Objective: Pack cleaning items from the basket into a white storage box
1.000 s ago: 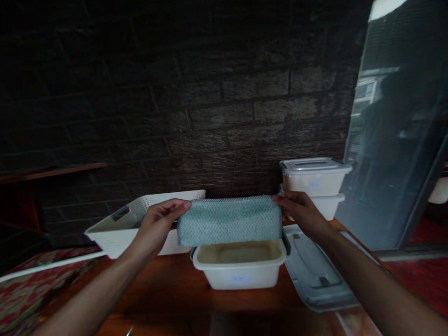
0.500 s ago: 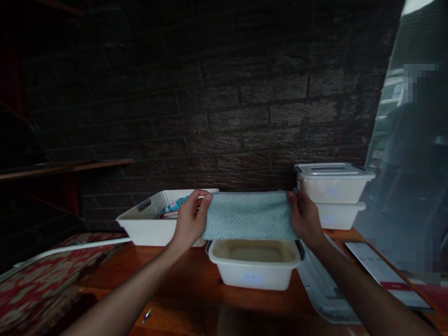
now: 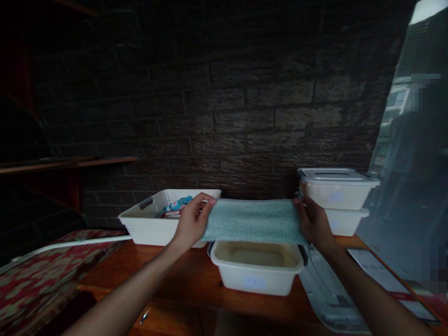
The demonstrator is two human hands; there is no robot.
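Observation:
A pale teal textured cloth is stretched level between my two hands, just above and behind a white plastic box. My left hand pinches its upper left corner, thumb against fingers. At the upper right corner, my right hand grips it the same way. Below the cloth, the open white box stands on the wooden table, with a label on its front and black side clips. Its visible inside shows no object, though the cloth hides the back rim.
A white perforated basket with blue and red packets stands behind my left hand. Two stacked white boxes are at the back right. A clear lid and a tablet-like flat device lie on the right. A patterned cloth covers the left.
The cloth is pulled slightly wider, my right hand having moved a little right and down. The whole view has shifted slightly.

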